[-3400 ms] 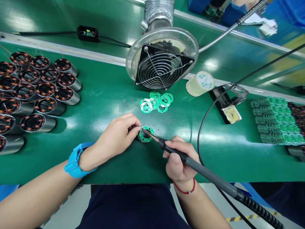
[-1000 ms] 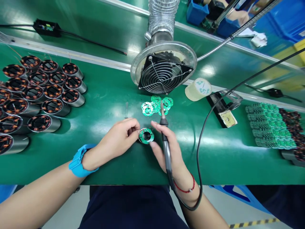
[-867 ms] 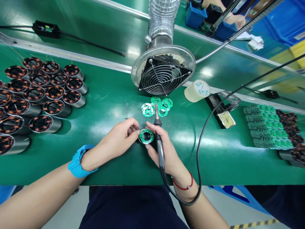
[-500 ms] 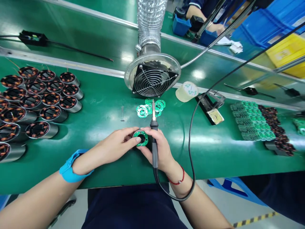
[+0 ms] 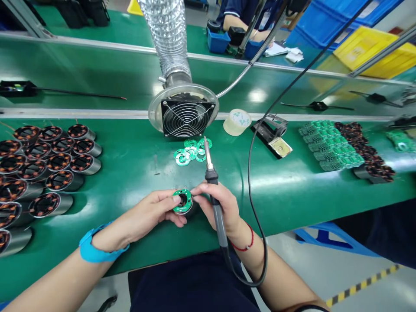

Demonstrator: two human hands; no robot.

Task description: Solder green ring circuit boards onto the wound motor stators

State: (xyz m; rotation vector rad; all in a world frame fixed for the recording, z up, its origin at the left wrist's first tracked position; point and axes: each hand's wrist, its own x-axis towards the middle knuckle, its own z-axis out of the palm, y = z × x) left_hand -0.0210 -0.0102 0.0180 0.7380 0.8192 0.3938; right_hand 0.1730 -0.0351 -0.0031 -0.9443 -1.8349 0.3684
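My left hand (image 5: 156,212) grips a metal motor part (image 5: 187,212) topped by a round green circuit board (image 5: 186,205), with the thumb over the board's dark centre hole. Thin wire ends stick up at the board's far edge. My right hand (image 5: 224,203) holds a soldering iron (image 5: 219,219), whose metal tip points away and up. The fingertips of that hand are close to the board's right edge; whether they touch is unclear. Loose green ring boards (image 5: 191,151) lie beyond my hands, below a round fume fan (image 5: 186,119).
Wound metal cylinders (image 5: 52,203) stand in rows at the left. A tape roll (image 5: 237,122), an iron stand (image 5: 274,138) and stacked green boards (image 5: 331,145) are at the right. The iron's black cable loops beside my right arm. Across the bench sits another person (image 5: 237,17).
The view has shifted and turned. My right hand has drawn back from the board's near side, and the left hand's fingers now show beneath the part. The iron is tilted more.
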